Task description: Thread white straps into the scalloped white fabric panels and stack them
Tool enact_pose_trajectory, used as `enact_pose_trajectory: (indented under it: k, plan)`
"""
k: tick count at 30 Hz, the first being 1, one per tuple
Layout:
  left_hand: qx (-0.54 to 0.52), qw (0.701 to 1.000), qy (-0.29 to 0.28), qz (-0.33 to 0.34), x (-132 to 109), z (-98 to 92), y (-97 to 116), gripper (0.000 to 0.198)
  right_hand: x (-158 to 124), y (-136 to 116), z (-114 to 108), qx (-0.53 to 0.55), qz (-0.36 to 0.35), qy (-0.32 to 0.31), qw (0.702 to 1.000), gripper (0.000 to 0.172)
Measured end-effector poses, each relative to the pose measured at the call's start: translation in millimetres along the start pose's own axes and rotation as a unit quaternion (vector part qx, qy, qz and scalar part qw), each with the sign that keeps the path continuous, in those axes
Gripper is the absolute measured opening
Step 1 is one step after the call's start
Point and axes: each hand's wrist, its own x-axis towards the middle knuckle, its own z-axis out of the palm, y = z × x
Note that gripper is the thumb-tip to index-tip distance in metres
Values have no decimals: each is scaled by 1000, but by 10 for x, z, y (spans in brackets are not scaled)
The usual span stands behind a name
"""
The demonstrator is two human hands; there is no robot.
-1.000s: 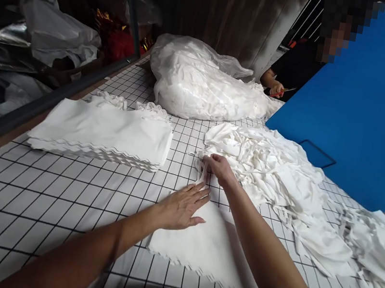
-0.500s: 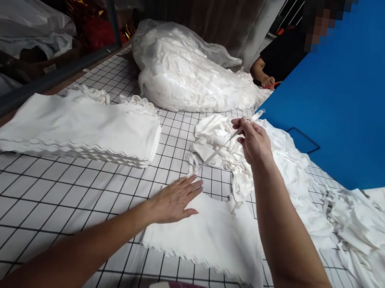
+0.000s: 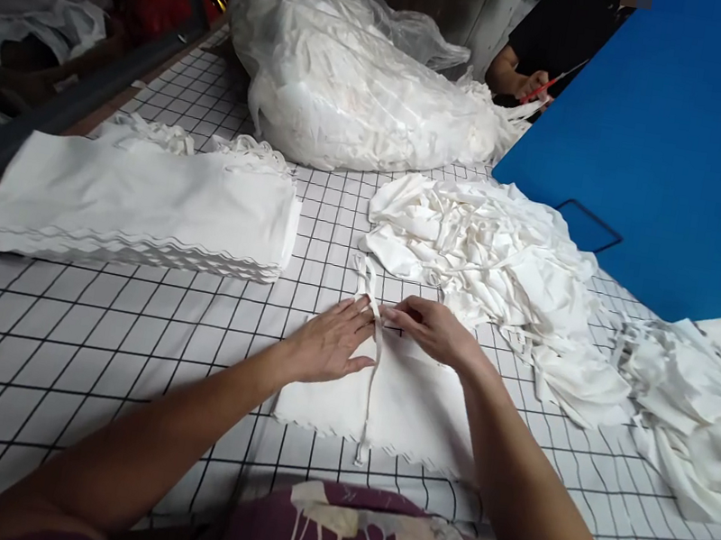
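Observation:
A small stack of white cloth pieces [image 3: 407, 410] with scalloped edges lies on the gridded table in front of me. A narrow white strip [image 3: 372, 381] runs across its top from far to near. My left hand [image 3: 328, 342] rests flat on the stack's left part, fingers stretched, touching the strip. My right hand [image 3: 433, 329] pinches the strip at the far edge of the stack. A loose heap of white strips and cloth [image 3: 491, 263] lies just beyond my right hand.
A tall neat stack of white cloth [image 3: 138, 207] sits at left. A full clear plastic bag of white cloth [image 3: 363, 79] lies at the back. A blue board [image 3: 681, 147] stands at right, more scraps [image 3: 698, 424] beside it. Another person's hand [image 3: 533, 86] holds scissors behind.
My right hand came back from the heap with a strip and laid it down across the small stack. My left hand stayed on the stack.

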Motion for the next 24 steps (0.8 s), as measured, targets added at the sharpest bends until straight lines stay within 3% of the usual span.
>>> enact_pose_trajectory:
  k: [4, 11, 14, 19, 24]
  plan:
    - [1, 1000, -6, 4, 4, 26, -10, 62, 168, -35, 276, 12, 33, 1, 999, 32]
    - [-6, 1000, -11, 2, 16, 46, -16, 63, 47, -16, 280, 150, 16, -3, 989, 27]
    - [-18, 1000, -14, 2, 19, 29, -12, 63, -171, -1, 201, 241, -16, -82, 967, 24]
    - [-42, 999, -20, -4, 17, 2, -3, 65, -673, 77, -53, 265, -13, -252, 930, 31]
    - [-37, 999, -22, -8, 14, 7, -1, 64, -961, 266, -297, 262, -49, -310, 913, 26]
